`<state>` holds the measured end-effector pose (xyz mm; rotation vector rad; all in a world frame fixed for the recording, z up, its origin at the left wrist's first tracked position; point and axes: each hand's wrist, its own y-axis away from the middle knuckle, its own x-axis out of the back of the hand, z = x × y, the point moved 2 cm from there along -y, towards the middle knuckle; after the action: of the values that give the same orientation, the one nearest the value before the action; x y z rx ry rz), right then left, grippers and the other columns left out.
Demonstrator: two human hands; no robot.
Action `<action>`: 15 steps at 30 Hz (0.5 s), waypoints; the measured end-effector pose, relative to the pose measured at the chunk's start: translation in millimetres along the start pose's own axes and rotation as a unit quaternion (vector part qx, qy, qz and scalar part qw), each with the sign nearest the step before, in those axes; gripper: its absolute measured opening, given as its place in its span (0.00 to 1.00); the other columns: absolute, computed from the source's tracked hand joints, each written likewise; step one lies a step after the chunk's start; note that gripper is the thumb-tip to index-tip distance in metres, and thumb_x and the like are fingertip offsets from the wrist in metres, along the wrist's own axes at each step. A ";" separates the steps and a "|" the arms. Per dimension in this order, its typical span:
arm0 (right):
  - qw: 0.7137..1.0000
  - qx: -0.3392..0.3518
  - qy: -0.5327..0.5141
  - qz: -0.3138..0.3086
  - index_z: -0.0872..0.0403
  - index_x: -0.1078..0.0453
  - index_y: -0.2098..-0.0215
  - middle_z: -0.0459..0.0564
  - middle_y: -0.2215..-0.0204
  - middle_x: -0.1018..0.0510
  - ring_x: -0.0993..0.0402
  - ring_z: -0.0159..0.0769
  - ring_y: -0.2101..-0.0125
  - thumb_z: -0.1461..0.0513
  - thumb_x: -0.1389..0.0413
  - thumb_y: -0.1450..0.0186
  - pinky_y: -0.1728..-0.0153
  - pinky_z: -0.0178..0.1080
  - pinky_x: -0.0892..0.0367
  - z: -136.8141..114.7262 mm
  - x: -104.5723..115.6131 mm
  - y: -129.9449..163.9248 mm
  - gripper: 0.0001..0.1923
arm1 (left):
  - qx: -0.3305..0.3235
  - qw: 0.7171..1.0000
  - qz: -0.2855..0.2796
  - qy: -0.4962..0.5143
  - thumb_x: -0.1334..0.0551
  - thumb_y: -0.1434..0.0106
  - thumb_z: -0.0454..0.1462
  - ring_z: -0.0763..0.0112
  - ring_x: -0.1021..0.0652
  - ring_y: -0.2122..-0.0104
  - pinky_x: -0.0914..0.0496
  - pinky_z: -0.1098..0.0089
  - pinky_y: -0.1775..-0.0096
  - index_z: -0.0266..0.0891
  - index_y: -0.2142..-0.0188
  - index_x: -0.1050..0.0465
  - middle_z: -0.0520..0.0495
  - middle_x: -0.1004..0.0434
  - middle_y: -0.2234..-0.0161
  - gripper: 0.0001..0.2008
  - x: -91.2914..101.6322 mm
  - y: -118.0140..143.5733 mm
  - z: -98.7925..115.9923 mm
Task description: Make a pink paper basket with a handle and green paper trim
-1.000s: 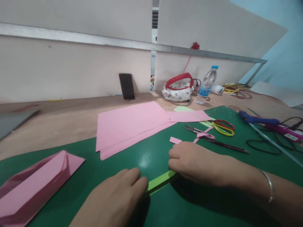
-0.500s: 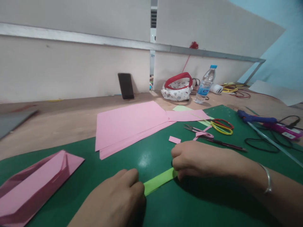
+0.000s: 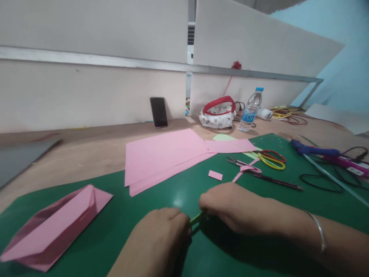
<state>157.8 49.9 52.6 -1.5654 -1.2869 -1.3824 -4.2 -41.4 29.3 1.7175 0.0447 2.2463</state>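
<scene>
A narrow green paper strip (image 3: 196, 219) runs between my two hands, low over the green mat (image 3: 161, 192). It shows nearly edge-on, and most of it is covered by my fingers. My left hand (image 3: 161, 232) is closed on its left end, fingertips mostly hidden. From the right, my right hand (image 3: 227, 206) pinches the other end. A small pink paper piece (image 3: 215, 175) lies just beyond my right hand. Near it, a looped pink paper strip (image 3: 246, 168) rests by the small snips (image 3: 234, 161). To the left sits a folded pink paper shape (image 3: 60, 227).
Pink sheets (image 3: 161, 154) are stacked in front. Scissors (image 3: 272, 159), a pen (image 3: 279, 181), a blue glue gun (image 3: 314, 149) and black cable occupy the right. A phone (image 3: 158, 111), a pouch (image 3: 217, 117) and a water bottle (image 3: 250, 111) stand along the back panel.
My hands have come closer together, and the green strip has turned from lying broad side up to nearly edge-on. The view has tilted slightly upward.
</scene>
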 end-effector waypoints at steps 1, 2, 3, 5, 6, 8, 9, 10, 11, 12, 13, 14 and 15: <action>1.000 0.013 0.016 0.004 0.54 0.34 0.66 0.45 0.74 0.27 0.37 0.33 0.75 0.69 0.49 0.37 0.76 0.35 0.50 -3.8 -4.4 -1.1 0.05 | 0.000 1.000 -0.003 -0.006 0.48 0.37 0.32 0.65 0.25 0.70 0.37 0.66 0.68 0.42 0.70 0.28 0.47 0.23 0.69 0.11 -0.5 0.5 2.5; 0.999 0.028 0.034 0.010 0.54 0.33 0.66 0.46 0.74 0.26 0.36 0.34 0.75 0.69 0.49 0.36 0.76 0.36 0.51 -7.5 -9.1 -2.3 0.05 | -0.002 1.000 -0.004 -0.010 0.48 0.38 0.31 0.65 0.25 0.72 0.37 0.66 0.69 0.43 0.70 0.28 0.48 0.22 0.70 0.11 -0.8 0.7 5.0; 0.998 0.041 0.053 0.020 0.55 0.33 0.67 0.47 0.74 0.26 0.35 0.34 0.75 0.68 0.49 0.36 0.76 0.37 0.52 -11.2 -13.4 -3.3 0.05 | -0.006 1.000 -0.006 -0.012 0.47 0.39 0.30 0.65 0.24 0.72 0.37 0.66 0.69 0.43 0.69 0.27 0.48 0.21 0.70 0.11 -0.8 0.7 7.3; 0.994 0.059 0.082 0.030 0.55 0.32 0.67 0.49 0.75 0.25 0.34 0.36 0.77 0.68 0.50 0.35 0.78 0.38 0.55 -17.2 -19.0 -4.4 0.06 | -0.010 1.000 -0.005 -0.014 0.47 0.41 0.30 0.64 0.24 0.72 0.38 0.66 0.70 0.43 0.70 0.28 0.48 0.20 0.70 0.10 0.5 -0.3 11.2; 0.994 0.062 0.090 0.025 0.55 0.32 0.67 0.49 0.75 0.25 0.34 0.36 0.77 0.68 0.50 0.36 0.78 0.38 0.56 -19.2 -19.4 -4.3 0.06 | -0.011 1.000 -0.005 -0.017 0.46 0.42 0.30 0.64 0.24 0.73 0.38 0.66 0.70 0.43 0.71 0.28 0.48 0.20 0.71 0.10 1.8 -0.9 12.8; 0.994 0.052 0.093 -0.008 0.55 0.31 0.66 0.49 0.75 0.24 0.33 0.36 0.79 0.68 0.49 0.37 0.80 0.38 0.58 -19.8 -14.2 -2.5 0.06 | -0.003 1.000 -0.001 -0.031 0.46 0.44 0.29 0.66 0.25 0.75 0.40 0.67 0.72 0.42 0.74 0.30 0.49 0.22 0.74 0.10 5.3 -1.5 14.5; 0.994 0.036 0.094 -0.033 0.55 0.30 0.65 0.50 0.75 0.23 0.32 0.37 0.79 0.69 0.48 0.38 0.80 0.38 0.58 -17.9 -9.0 -0.8 0.06 | 0.004 0.999 0.004 -0.036 0.46 0.43 0.29 0.67 0.26 0.76 0.42 0.67 0.73 0.42 0.76 0.31 0.49 0.23 0.75 0.10 7.4 -1.5 14.3; 0.993 0.015 0.097 -0.058 0.55 0.30 0.65 0.50 0.74 0.22 0.31 0.37 0.78 0.69 0.47 0.40 0.81 0.37 0.58 -14.3 -2.7 1.3 0.07 | 0.014 0.999 0.014 -0.034 0.45 0.43 0.30 0.68 0.28 0.77 0.43 0.68 0.74 0.42 0.77 0.31 0.50 0.24 0.76 0.10 9.7 -1.1 13.0; 0.991 -0.012 0.103 -0.080 0.55 0.29 0.65 0.50 0.74 0.22 0.30 0.37 0.78 0.70 0.47 0.41 0.81 0.37 0.58 -9.1 4.4 3.6 0.08 | 0.027 0.999 0.028 -0.026 0.46 0.41 0.31 0.70 0.29 0.79 0.44 0.68 0.75 0.42 0.78 0.32 0.51 0.26 0.78 0.11 12.3 -0.6 10.3; 0.989 -0.039 0.105 -0.094 0.55 0.28 0.66 0.50 0.74 0.21 0.29 0.37 0.78 0.71 0.47 0.42 0.81 0.36 0.57 -2.6 11.6 5.9 0.09 | 0.041 0.998 0.044 -0.016 0.46 0.40 0.32 0.71 0.31 0.80 0.45 0.68 0.76 0.42 0.79 0.32 0.51 0.27 0.79 0.12 14.9 0.1 6.1; 0.989 -0.059 0.099 -0.097 0.55 0.28 0.67 0.50 0.75 0.21 0.29 0.37 0.78 0.72 0.46 0.43 0.81 0.36 0.56 4.4 18.4 8.0 0.10 | 0.053 0.997 0.057 -0.006 0.46 0.39 0.34 0.72 0.32 0.80 0.46 0.69 0.77 0.41 0.79 0.32 0.51 0.29 0.79 0.13 17.2 0.7 0.5; 0.990 -0.069 0.077 -0.092 0.55 0.27 0.67 0.49 0.75 0.21 0.28 0.36 0.77 0.72 0.46 0.43 0.80 0.35 0.54 11.7 24.2 9.7 0.10 | 0.062 0.996 0.069 0.012 0.47 0.38 0.35 0.73 0.33 0.81 0.46 0.70 0.78 0.41 0.80 0.33 0.52 0.30 0.79 0.14 19.4 1.0 -6.7; 0.994 -0.071 0.035 -0.079 0.55 0.27 0.68 0.48 0.75 0.21 0.28 0.34 0.77 0.72 0.47 0.42 0.80 0.33 0.51 18.7 28.9 11.0 0.10 | 0.063 0.995 0.074 0.029 0.47 0.36 0.37 0.73 0.33 0.80 0.46 0.71 0.78 0.41 0.80 0.33 0.52 0.30 0.79 0.15 20.8 1.0 -14.8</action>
<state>172.4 71.0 78.1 -1.5188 -1.3177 -1.6453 -23.2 -34.4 44.8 1.7721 0.0768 2.4495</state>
